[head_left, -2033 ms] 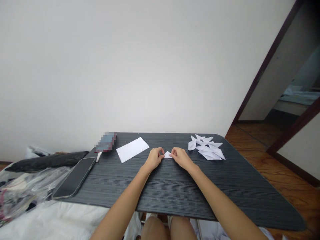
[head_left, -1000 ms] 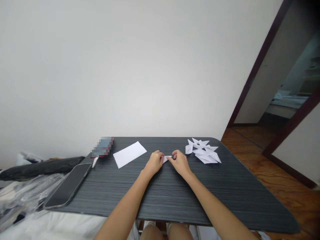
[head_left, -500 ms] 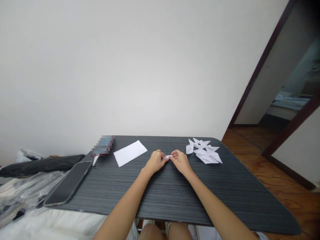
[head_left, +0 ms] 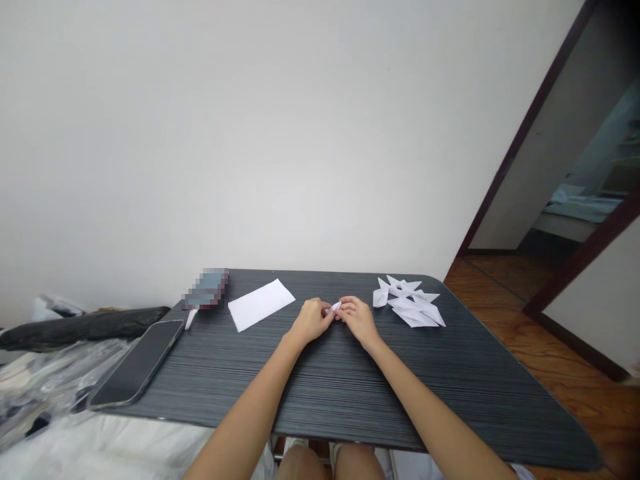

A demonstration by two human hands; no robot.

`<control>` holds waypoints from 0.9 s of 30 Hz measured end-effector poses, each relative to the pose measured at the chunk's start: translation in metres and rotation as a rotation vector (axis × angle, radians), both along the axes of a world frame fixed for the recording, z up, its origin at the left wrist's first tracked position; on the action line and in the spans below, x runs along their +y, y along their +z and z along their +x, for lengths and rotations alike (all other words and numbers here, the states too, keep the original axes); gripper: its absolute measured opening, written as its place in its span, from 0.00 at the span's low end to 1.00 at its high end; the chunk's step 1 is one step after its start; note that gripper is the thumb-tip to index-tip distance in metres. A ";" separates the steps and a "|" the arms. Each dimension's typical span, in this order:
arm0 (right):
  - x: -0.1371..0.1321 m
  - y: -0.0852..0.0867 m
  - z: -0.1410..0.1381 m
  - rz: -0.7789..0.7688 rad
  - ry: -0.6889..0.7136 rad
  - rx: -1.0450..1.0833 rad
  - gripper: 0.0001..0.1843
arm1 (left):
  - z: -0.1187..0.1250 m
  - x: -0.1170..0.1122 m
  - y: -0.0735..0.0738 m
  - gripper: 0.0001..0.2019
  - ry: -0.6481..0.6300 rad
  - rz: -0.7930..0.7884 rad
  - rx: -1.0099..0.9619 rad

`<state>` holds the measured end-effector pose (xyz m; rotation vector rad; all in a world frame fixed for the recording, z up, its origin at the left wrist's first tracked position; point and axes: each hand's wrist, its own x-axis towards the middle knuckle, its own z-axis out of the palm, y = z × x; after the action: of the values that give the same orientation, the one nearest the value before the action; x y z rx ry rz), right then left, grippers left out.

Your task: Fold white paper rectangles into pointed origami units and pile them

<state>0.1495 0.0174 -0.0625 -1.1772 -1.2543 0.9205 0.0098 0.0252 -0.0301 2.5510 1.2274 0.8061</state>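
My left hand [head_left: 311,320] and my right hand [head_left: 356,317] meet fingertip to fingertip over the middle of the dark striped table [head_left: 350,380]. Between them they pinch a small folded white paper piece [head_left: 335,307], of which only a narrow pointed tip shows. Both hands have their fingers curled closed on it. A flat white paper sheet [head_left: 261,304] lies just left of my left hand. A pile of several folded white paper pieces [head_left: 409,303] lies to the right of my right hand.
A dark phone [head_left: 137,363] lies at the table's left edge, a blurred small box [head_left: 206,289] behind it. A long black object [head_left: 80,325] and clear plastic bags [head_left: 35,387] sit left of the table. Wooden floor and a doorway [head_left: 575,200] are on the right.
The paper piece went from a flat triangle on the table to a narrow folded shape pinched between both hands. The hands have drawn closer together and lifted slightly.
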 end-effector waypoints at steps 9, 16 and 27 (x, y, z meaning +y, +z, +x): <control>-0.013 0.018 -0.014 0.046 -0.158 -0.479 0.07 | 0.007 -0.007 -0.007 0.10 0.086 0.144 0.101; -0.020 0.023 -0.018 0.265 -0.202 -0.566 0.11 | 0.009 -0.010 -0.004 0.09 0.112 0.106 -0.043; -0.016 0.026 -0.009 0.101 0.069 0.028 0.15 | 0.002 -0.005 0.001 0.08 0.010 -0.288 -0.616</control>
<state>0.1405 0.0009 -0.0370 -1.0434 -1.3105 0.9109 0.0120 0.0200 -0.0295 1.8608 1.0525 1.1959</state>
